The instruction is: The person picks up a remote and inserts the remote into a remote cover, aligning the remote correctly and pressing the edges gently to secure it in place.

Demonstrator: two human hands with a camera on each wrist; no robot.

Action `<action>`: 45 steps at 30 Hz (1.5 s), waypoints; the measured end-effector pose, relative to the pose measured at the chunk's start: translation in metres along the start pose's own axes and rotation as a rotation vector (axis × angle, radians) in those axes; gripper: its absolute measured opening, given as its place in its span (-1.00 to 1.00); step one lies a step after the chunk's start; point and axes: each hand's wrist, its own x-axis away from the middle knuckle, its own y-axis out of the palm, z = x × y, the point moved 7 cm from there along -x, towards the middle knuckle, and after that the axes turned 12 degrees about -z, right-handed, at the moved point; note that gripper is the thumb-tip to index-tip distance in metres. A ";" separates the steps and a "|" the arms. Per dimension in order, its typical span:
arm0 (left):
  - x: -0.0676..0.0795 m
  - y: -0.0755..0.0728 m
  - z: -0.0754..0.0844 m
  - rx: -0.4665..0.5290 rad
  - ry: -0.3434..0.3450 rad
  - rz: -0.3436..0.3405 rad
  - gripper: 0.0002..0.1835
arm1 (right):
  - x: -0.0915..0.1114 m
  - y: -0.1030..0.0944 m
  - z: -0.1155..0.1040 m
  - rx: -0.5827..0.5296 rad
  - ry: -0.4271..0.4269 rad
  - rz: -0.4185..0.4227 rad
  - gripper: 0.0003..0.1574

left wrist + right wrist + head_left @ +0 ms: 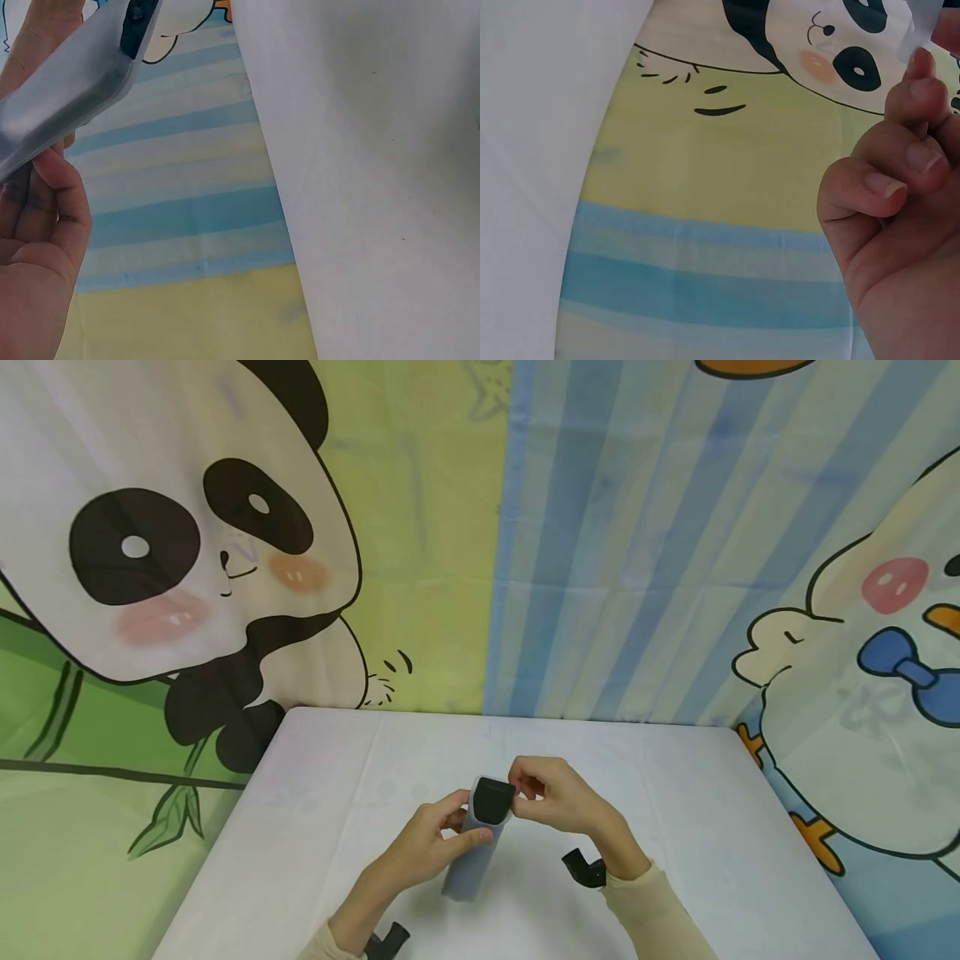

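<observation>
A long grey case-like object with a black end is held tilted above the white table, that end upward. My left hand grips its upper body, thumb across the front and fingers behind. At the right edge of the black end, my right hand pinches with thumb and index finger, its other fingers curled. The left wrist view shows the smooth grey body above the curled fingers. In the right wrist view, only a pale grey corner shows between the fingertips. What kind of object it is, I cannot tell.
The white table stretches under both hands. Behind it hangs a cloth with a cartoon panda on the left and a cartoon bird on the right. Black wrist mounts sit on both forearms.
</observation>
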 end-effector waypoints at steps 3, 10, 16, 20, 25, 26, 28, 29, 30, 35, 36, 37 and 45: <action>0.001 0.003 0.001 0.041 0.039 -0.044 -0.58 | 0.000 0.009 0.004 0.028 0.038 -0.082 -0.76; -0.002 0.002 0.013 0.120 0.107 -0.095 -0.57 | 0.012 0.015 0.020 -0.210 0.046 -0.026 -0.75; 0.001 -0.004 0.005 0.081 0.062 -0.060 -0.57 | 0.018 0.002 0.005 -0.370 -0.073 0.088 -0.82; 0.001 -0.005 0.005 0.078 0.065 -0.055 -0.57 | 0.015 0.003 -0.003 -0.374 -0.089 0.079 -0.85; 0.001 -0.003 0.006 0.056 0.063 -0.067 -0.57 | 0.009 0.009 -0.007 -0.316 -0.099 0.009 -0.76; 0.001 -0.003 0.006 0.052 0.066 -0.072 -0.57 | 0.008 0.011 -0.007 -0.316 -0.098 -0.006 -0.75; 0.002 -0.002 0.007 0.053 0.072 -0.084 -0.57 | 0.007 0.013 -0.007 -0.338 -0.095 -0.045 -0.74; 0.002 -0.002 0.007 0.059 0.075 -0.090 -0.57 | 0.006 0.015 -0.007 -0.362 -0.095 -0.069 -0.74; 0.002 -0.002 0.008 0.067 0.080 -0.097 -0.57 | 0.006 0.016 -0.007 -0.392 -0.090 -0.096 -0.75; 0.001 0.000 0.011 0.075 0.148 -0.140 -0.62 | 0.003 0.026 -0.003 -0.559 -0.090 -0.241 -0.76; 0.001 0.000 0.012 0.071 0.166 -0.150 -0.62 | 0.003 0.028 -0.002 -0.587 -0.089 -0.271 -0.73; 0.001 0.000 0.013 0.063 0.183 -0.158 -0.62 | 0.003 0.030 -0.002 -0.611 -0.091 -0.302 -0.71; 0.001 0.003 0.012 0.004 0.160 -0.236 -0.65 | 0.007 0.036 -0.003 -0.632 -0.088 -0.461 -0.68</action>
